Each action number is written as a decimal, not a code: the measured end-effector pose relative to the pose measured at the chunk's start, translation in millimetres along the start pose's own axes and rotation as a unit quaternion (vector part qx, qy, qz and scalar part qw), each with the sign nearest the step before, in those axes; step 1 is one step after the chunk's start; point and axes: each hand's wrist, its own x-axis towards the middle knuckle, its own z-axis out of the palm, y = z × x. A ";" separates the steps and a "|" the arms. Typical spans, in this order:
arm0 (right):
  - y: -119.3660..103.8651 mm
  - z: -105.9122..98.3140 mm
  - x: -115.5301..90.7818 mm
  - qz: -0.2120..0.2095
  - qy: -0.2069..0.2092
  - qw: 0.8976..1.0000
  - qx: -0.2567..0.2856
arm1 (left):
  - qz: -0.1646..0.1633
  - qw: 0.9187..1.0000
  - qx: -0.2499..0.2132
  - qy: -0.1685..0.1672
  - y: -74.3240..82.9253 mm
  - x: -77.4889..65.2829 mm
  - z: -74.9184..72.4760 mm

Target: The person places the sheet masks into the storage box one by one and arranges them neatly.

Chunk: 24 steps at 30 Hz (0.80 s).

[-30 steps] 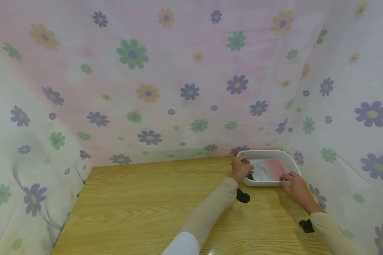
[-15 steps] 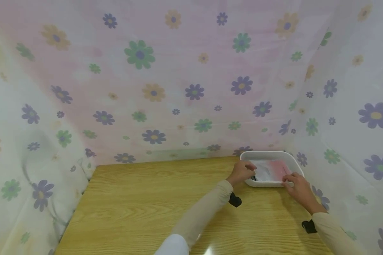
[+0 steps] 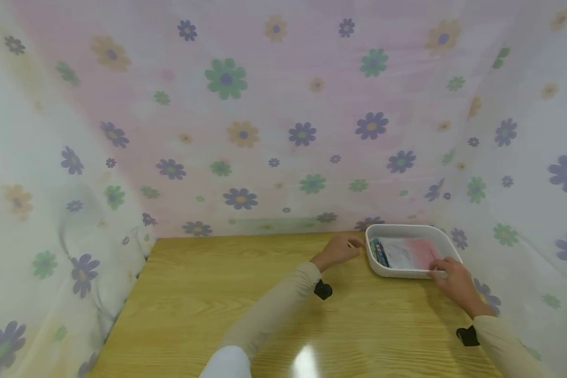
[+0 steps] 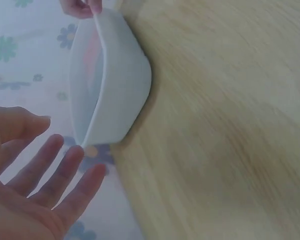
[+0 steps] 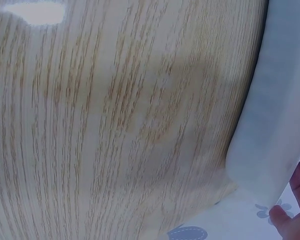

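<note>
A white bin (image 3: 399, 273) with rounded corners stands at the back right of the table. Inside lies a flat packet (image 3: 408, 253), pale grey on the left and pink on the right. Narrow dark, colourful items (image 3: 379, 252) show beside it at the bin's left end. My left hand (image 3: 338, 250) is just left of the bin, holding nothing; in the left wrist view its fingers (image 4: 62, 175) are spread and loosely bent. With my right hand (image 3: 455, 281) I pinch the bin's front rim near its right corner, thumb outside; part of that grip is hidden.
The wood-grain table (image 3: 245, 294) extends left and forward of the bin. A flower-patterned sheet (image 3: 264, 105) hangs behind the table and along both sides, close to the bin's back and right.
My left hand has come out of the bin and moved left, uncovering the dark, colourful items. My right hand stays at the rim. The head view has shifted slightly left.
</note>
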 end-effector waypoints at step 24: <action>18.2 -12.8 12.3 -0.005 -0.022 1.000 0.012 | -0.019 0.998 0.050 0.026 -51.5 -126.6 -113.9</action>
